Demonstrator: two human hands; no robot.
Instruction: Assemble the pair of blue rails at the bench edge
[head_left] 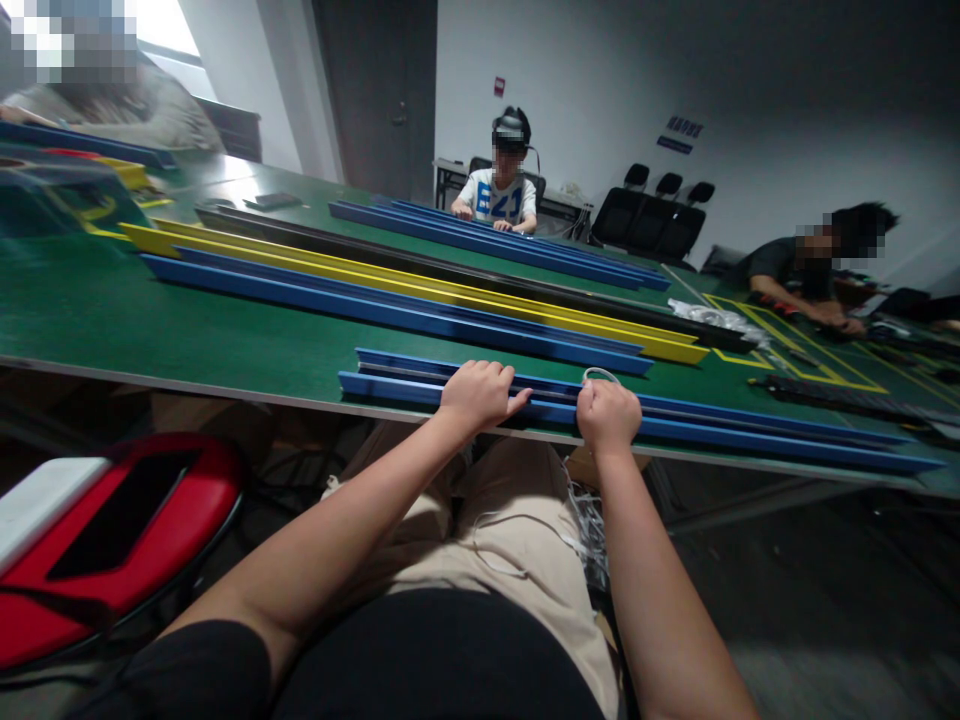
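A long blue channel-shaped rail (735,425) lies along the near edge of the table, with a thin light line running inside its groove. My left hand (480,393) rests over this rail, fingers curled across it and thumb stretched out to the right. To the right, my right hand (609,410) is closed above the same rail. A thin white cable (602,372) loops out from the top of my right fist; the part between the fingers is hidden. More white cable (499,530) trails across my lap.
Beyond lie another blue rail (390,310), a yellow rail (450,290) and a black rail (420,262) on the green table (225,330). A bundle in clear plastic (720,320) sits to the right. A red stool (202,490) stands at left. Several people sit around the table.
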